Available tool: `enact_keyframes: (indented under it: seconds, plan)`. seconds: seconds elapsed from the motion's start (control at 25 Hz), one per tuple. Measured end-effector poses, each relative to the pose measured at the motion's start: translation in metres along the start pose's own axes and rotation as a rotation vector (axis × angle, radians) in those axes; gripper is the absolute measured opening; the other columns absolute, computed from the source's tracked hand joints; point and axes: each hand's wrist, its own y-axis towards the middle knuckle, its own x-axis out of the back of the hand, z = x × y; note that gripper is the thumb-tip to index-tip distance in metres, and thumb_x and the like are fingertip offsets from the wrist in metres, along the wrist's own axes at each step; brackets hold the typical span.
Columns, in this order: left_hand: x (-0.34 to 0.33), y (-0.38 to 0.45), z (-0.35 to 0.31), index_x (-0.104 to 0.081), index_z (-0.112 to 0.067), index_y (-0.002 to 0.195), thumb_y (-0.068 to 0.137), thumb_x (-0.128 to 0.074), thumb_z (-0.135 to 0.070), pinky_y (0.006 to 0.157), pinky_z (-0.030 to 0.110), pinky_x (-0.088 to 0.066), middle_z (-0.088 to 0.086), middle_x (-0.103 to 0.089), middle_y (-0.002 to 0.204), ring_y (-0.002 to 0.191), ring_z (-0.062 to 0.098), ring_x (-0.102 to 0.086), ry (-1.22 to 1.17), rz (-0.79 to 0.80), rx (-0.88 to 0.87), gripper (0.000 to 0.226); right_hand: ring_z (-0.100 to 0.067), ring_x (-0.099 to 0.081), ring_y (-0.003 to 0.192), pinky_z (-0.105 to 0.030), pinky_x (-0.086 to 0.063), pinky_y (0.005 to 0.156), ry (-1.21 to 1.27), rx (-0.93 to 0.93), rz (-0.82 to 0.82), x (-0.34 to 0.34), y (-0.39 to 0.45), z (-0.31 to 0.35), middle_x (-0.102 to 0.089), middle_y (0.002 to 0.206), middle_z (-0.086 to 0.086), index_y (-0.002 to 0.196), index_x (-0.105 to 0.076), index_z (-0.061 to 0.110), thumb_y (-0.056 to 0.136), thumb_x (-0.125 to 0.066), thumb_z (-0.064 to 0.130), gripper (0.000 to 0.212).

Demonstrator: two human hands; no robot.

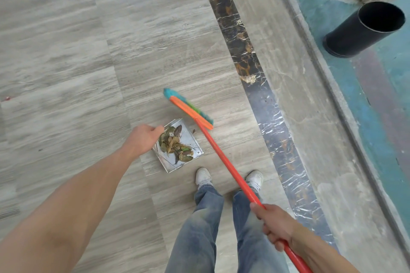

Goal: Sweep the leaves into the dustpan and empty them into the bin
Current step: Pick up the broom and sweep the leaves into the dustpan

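Note:
A metal dustpan (193, 142) lies on the grey floor just ahead of my feet, holding a pile of dry leaves (175, 146). My left hand (145, 137) is closed at the pan's left edge; the handle it appears to grip is hidden under it. A broom with an orange head and teal bristles (188, 108) stands just beyond the pan. Its red stick (224, 159) runs back to my right hand (274, 226), which is closed around it. One small leaf (194, 131) lies on the floor between pan and broom. A black cylindrical bin (363, 30) stands at the upper right.
A dark marble strip (255, 73) crosses the floor diagonally. Beyond it a raised grey kerb (332, 86) borders a blue-green painted floor where the bin stands. My white shoes (228, 178) are right behind the dustpan. A concrete base sits at the top right.

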Motion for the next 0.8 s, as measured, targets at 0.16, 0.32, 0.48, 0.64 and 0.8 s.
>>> enact_keyframes:
  seconds: [0.16, 0.32, 0.48, 0.64, 0.8]
  plan:
    - [0.006, -0.009, 0.013, -0.027, -0.017, 0.054, 0.088, -0.046, -0.038, 0.054, 0.029, -0.022, 0.0, -0.028, 0.05, 0.048, 0.016, -0.023, 0.016, 0.064, -0.023, 0.044, -0.01, -0.03, 0.033, -0.017, -0.026, 0.034, 0.077, 0.01, -0.183, 0.036, 0.022, 0.01, -0.038, 0.053, -0.002, 0.096, -0.053, 0.01, 0.1, -0.045, 0.04, 0.031]
    - [0.004, -0.01, 0.014, -0.028, -0.016, 0.053, 0.082, -0.045, -0.045, 0.057, 0.031, -0.024, 0.001, -0.03, 0.05, 0.049, 0.018, -0.027, 0.051, 0.102, -0.028, 0.045, -0.015, -0.036, 0.035, -0.02, -0.032, 0.037, 0.088, -0.031, -0.318, 0.051, 0.056, 0.019, -0.045, 0.059, -0.01, 0.096, -0.055, 0.002, 0.1, -0.042, 0.036, 0.037]
    - [-0.012, -0.011, 0.008, -0.03, -0.015, 0.049, 0.092, -0.048, -0.038, 0.055, 0.029, -0.024, 0.0, -0.031, 0.046, 0.046, 0.018, -0.028, 0.071, 0.093, -0.024, 0.053, -0.016, -0.036, 0.032, -0.021, -0.032, 0.037, 0.068, -0.079, -0.302, 0.021, 0.084, 0.021, -0.044, 0.05, -0.009, 0.097, -0.057, -0.003, 0.099, -0.04, 0.036, 0.043]
    - [-0.014, -0.013, 0.007, -0.037, -0.012, 0.049, 0.094, -0.048, -0.041, 0.055, 0.03, -0.027, 0.0, -0.034, 0.045, 0.046, 0.019, -0.032, 0.082, 0.084, -0.003, 0.054, -0.015, -0.036, 0.027, -0.019, -0.031, 0.034, 0.047, -0.111, -0.137, -0.05, 0.073, 0.022, -0.043, 0.047, -0.007, 0.091, -0.056, 0.001, 0.1, -0.039, 0.038, 0.042]
    - [-0.012, -0.013, 0.001, -0.028, -0.016, 0.048, 0.091, -0.049, -0.039, 0.054, 0.03, -0.025, -0.001, -0.031, 0.046, 0.046, 0.018, -0.029, 0.081, 0.082, -0.018, 0.053, -0.007, -0.027, 0.031, -0.015, -0.025, 0.033, 0.159, -0.13, 0.119, -0.074, 0.033, 0.026, -0.036, 0.052, 0.0, 0.087, -0.047, 0.014, 0.098, -0.044, 0.042, 0.031]
